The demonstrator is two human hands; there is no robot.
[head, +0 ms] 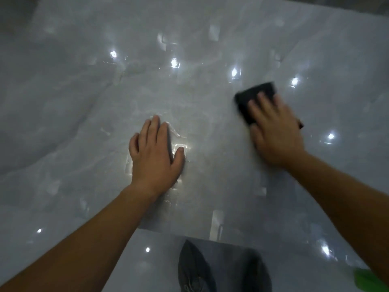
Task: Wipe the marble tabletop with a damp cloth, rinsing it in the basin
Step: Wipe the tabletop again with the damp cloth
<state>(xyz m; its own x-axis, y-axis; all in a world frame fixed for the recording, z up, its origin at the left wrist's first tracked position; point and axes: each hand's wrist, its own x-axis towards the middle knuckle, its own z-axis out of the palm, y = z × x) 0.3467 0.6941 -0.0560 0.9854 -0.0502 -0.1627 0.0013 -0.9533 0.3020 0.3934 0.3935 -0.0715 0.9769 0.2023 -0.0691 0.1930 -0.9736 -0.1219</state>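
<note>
The glossy grey-white marble tabletop [189, 60] fills most of the head view and mirrors several ceiling lights. My right hand [275, 131] lies palm down on a dark folded cloth [254, 95], pressing it flat against the marble at the right; both are blurred. My left hand [154, 154] rests flat on the marble near the middle, fingers together, with nothing in it. No basin is in view.
The table's near edge [189, 233] runs across the lower part of the view. Below it my two dark shoes [195, 268] stand on a shiny floor. A green object [368, 281] shows at the bottom right corner.
</note>
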